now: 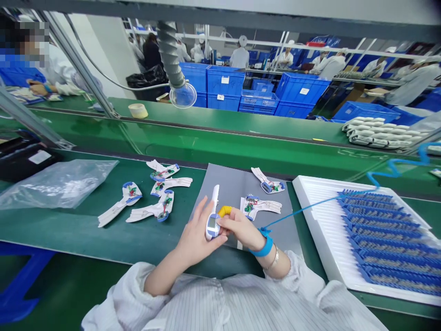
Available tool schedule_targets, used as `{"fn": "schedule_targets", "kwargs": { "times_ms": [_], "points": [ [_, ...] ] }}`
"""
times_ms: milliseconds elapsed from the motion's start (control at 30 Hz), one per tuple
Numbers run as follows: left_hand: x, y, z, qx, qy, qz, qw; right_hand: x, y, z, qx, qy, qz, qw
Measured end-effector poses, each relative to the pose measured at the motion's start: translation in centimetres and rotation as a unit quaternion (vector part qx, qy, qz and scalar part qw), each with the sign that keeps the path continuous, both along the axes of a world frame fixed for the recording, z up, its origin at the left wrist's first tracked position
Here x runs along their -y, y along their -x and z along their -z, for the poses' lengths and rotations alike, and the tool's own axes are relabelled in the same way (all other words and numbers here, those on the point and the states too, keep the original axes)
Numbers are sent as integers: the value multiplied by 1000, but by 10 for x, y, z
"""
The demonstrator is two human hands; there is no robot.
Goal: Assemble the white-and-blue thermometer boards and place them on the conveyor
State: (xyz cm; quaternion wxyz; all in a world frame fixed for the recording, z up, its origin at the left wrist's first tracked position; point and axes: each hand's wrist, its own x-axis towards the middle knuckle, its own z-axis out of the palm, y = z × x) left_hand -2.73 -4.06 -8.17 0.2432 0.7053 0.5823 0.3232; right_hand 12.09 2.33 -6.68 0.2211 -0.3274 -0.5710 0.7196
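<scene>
Both my hands hold one white thermometer-like device (pixel 212 216) with a small screen, over a grey mat (pixel 237 184). My left hand (pixel 196 236) cups it from the left, fingers curled around the body. My right hand (pixel 241 227), with a yellow finger cot (pixel 224 210) and a blue wrist strap (pixel 263 246), pinches it from the right. Open white half-shells with circuit boards lie around: two on the mat (pixel 260 205) (pixel 268 181) and several on the green table to the left (pixel 161 184).
A white tray (pixel 310 193) with rows of blue parts stands to my right, a blue coiled cord (pixel 386 177) over it. A clear plastic bag (pixel 58 184) lies left. A green conveyor (pixel 223 138) runs behind; blue crates and other workers are beyond.
</scene>
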Motion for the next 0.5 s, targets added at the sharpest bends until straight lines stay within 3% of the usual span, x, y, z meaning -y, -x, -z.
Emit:
{"fn": "schedule_targets", "kwargs": {
  "times_ms": [67,233,300,400,433,500],
  "points": [
    [-6,17,7,-27,22,-27,999,-12,1,3,73,-43,-3,996],
    [-8,72,13,-42,-37,-215,975,-32,-5,1,151,-104,-20,983],
    [-5,81,14,-13,-45,-246,968,-34,-5,-3,169,-123,-21,978],
    [-4,63,15,163,-8,-200,966,-29,2,-12,163,-126,-35,978],
    [-5,52,15,249,12,-184,951,-25,5,-15,145,-114,-53,981],
    [-10,26,12,415,49,-170,892,-15,10,-22,97,-89,-98,986]
  ]
}}
